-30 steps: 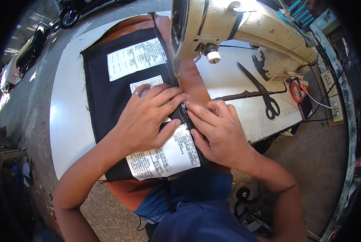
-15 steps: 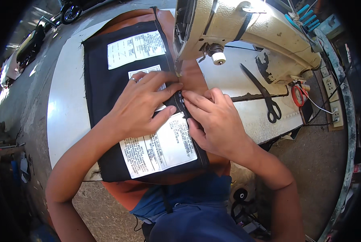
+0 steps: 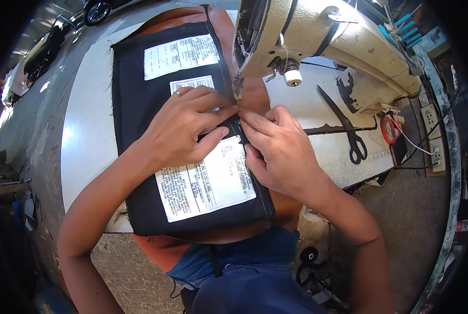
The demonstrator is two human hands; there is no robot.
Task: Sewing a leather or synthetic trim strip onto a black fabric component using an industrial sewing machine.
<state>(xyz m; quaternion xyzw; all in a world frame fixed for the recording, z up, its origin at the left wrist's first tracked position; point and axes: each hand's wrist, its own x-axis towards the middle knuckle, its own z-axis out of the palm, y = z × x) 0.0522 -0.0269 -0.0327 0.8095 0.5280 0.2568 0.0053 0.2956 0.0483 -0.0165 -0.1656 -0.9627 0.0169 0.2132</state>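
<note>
A black fabric cover (image 3: 134, 112) with brown leather-like material (image 3: 254, 94) along its right side lies under the sewing machine (image 3: 317, 26). White printed labels (image 3: 213, 180) are on the black cloth. My left hand (image 3: 184, 123) rests palm down over the cloth, fingers spread, its index fingertip at the seam just below the needle area (image 3: 237, 91). My right hand (image 3: 281, 144) is closed on the seam edge of the fabric, its fingertips meeting the left index finger. A dark strip that looks like a zipper (image 3: 238, 125) shows partly between the hands; the rest is covered.
Black scissors (image 3: 344, 123) lie on the white table (image 3: 85, 141), right of the hands. Nearby are a red ring-shaped roll (image 3: 387, 130) and wall sockets (image 3: 432, 136) with cables. Blue-handled tools (image 3: 404, 31) stand behind the machine. A motorcycle wheel (image 3: 95, 11) shows at far left.
My view has shifted slightly, so the machine and scissors sit a little further right. Both hands stay at the seam, their fingertips now closer together.
</note>
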